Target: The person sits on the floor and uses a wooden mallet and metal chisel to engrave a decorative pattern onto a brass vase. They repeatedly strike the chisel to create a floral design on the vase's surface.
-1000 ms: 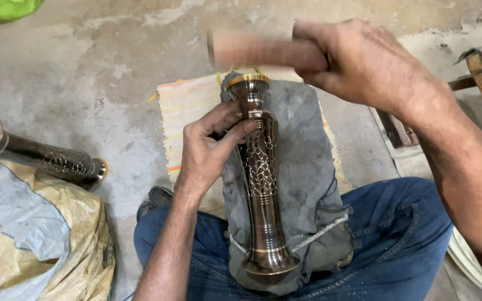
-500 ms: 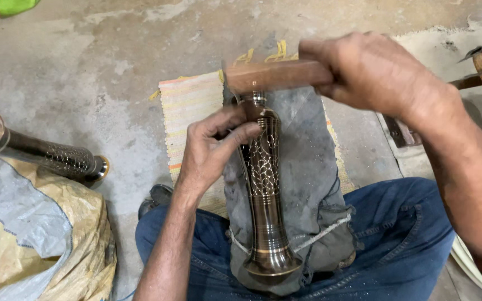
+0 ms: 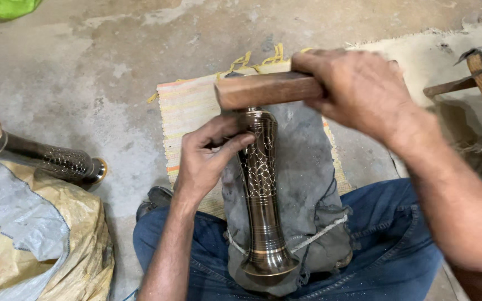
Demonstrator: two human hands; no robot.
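At twelve o'clock of the engraved dark brass vase (image 3: pixel 260 189), the brown wooden block (image 3: pixel 269 90) has dropped onto its top end. Right hand (image 3: pixel 358 89) stays clenched around the block; left hand (image 3: pixel 210 159) still pinches a thin tool, barely visible, against the vase.

- Counted two engraved metal vases: one (image 3: pixel 260 195) on the lap, one (image 3: pixel 51 159) on the floor.
- One wooden block (image 3: pixel 269 90).
- One grey cloth (image 3: pixel 308 184).
- One striped mat (image 3: pixel 191 108).
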